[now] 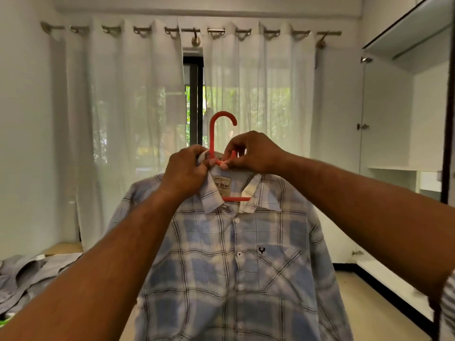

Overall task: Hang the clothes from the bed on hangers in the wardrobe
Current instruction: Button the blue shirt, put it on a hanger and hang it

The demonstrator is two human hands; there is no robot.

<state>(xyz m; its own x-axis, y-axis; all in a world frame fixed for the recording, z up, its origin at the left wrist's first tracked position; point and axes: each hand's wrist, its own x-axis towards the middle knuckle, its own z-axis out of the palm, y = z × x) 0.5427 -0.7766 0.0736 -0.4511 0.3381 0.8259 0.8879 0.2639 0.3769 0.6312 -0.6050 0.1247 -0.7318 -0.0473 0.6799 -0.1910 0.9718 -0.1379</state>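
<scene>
A blue and white checked shirt (236,262) hangs in front of me on a red plastic hanger (213,134), whose hook points up and right. My left hand (186,172) grips the left side of the collar together with the hanger's neck. My right hand (256,152) pinches the hanger's top bar and the back of the collar just right of the neck. The lower red bar shows inside the open collar. The shirt front is buttoned below the collar.
Grey clothes (27,276) lie on the bed at the lower left. The open white wardrobe (394,114) with shelves stands at the right. White curtains (138,107) cover the window straight ahead. Beige floor shows at the lower right.
</scene>
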